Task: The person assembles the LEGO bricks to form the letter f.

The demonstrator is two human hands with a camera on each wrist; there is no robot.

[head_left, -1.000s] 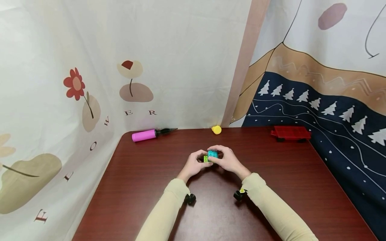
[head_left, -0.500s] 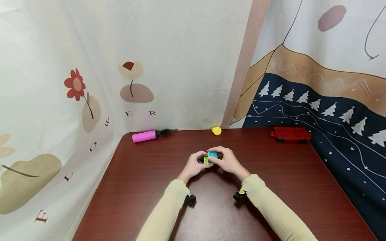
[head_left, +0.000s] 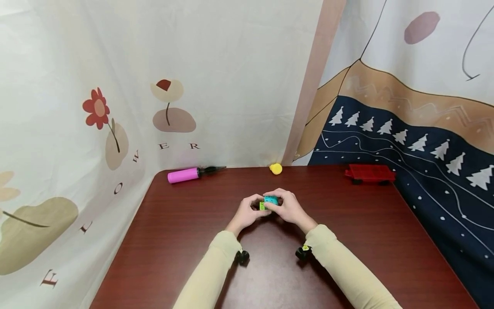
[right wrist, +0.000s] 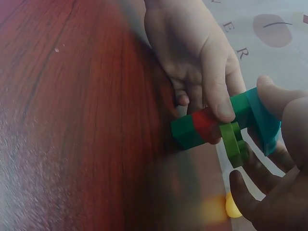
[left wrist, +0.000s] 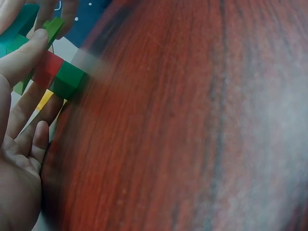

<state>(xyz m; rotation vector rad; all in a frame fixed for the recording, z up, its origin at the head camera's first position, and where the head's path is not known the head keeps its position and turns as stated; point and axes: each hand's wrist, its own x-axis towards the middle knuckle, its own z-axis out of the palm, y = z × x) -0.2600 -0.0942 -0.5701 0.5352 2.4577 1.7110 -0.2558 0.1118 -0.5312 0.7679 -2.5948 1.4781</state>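
Note:
Both hands meet over the middle of the table on one stack of toy building blocks. My left hand (head_left: pixel 247 213) pinches the stack's middle between thumb and fingers, its thumb over a red block (right wrist: pixel 204 122). My right hand (head_left: pixel 288 209) grips the turquoise block (head_left: pixel 271 200) at the stack's top. A lime green block (right wrist: pixel 232 144) with studs juts sideways from the stack. At the lower end sits a dark green block (right wrist: pixel 185 134), close above the tabletop; whether it touches I cannot tell. Fingers hide part of the stack.
Along the back edge of the brown table (head_left: pixel 185 257) lie a pink hand pump (head_left: pixel 183 175) with a black nozzle, a yellow round toy (head_left: pixel 275 168) and a red toy wagon (head_left: pixel 370 173). Printed curtains (head_left: pixel 239 86) hang behind the table.
The turquoise block has tilted a little, so its studded top shows less. Both hands keep their hold in nearly the same spot. The head view has shifted slightly.

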